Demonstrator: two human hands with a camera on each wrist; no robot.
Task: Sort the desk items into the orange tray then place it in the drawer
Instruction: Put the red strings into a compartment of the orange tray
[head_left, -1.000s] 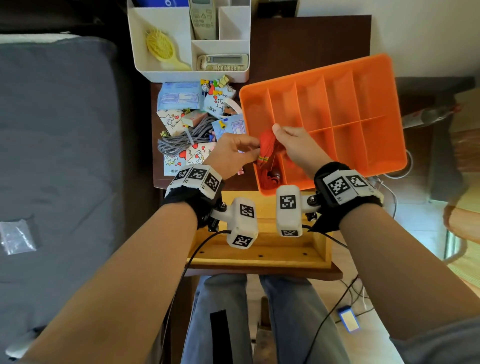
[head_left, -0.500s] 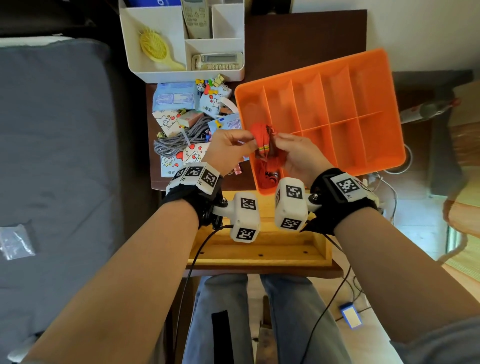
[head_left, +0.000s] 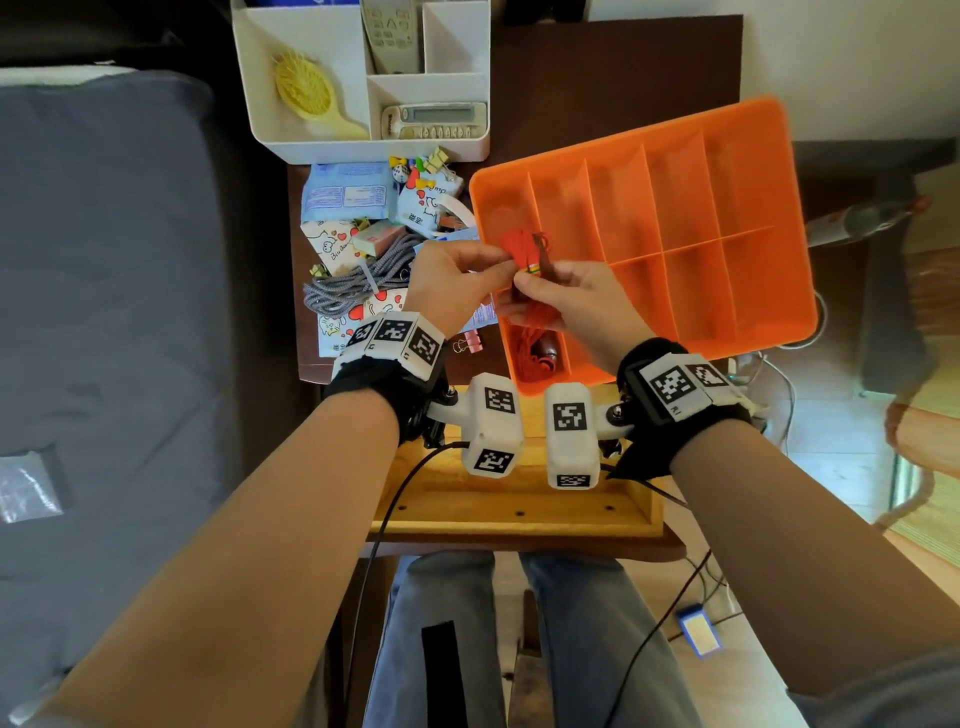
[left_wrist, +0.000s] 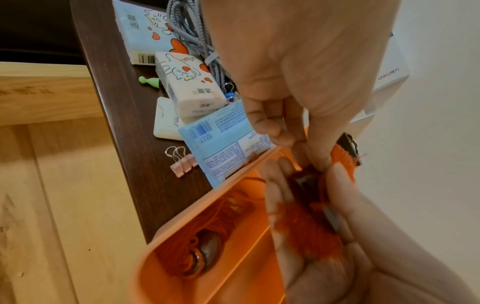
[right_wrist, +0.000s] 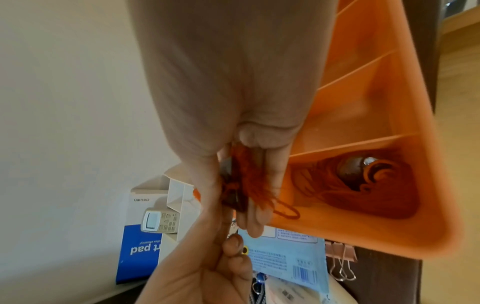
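CHANGE: red tassel ornament (head_left: 524, 249) lifted higher than a second ago, now above orange tray (head_left: 748, 130) | GRIP: left hand (head_left: 457, 291) pinches its top, right hand (head_left: 576, 301) holds its body | MEANING: probably being tidied before going down beside second tassel ornament (head_left: 540, 356) in the near-left compartment on the bench (head_left: 613, 67).
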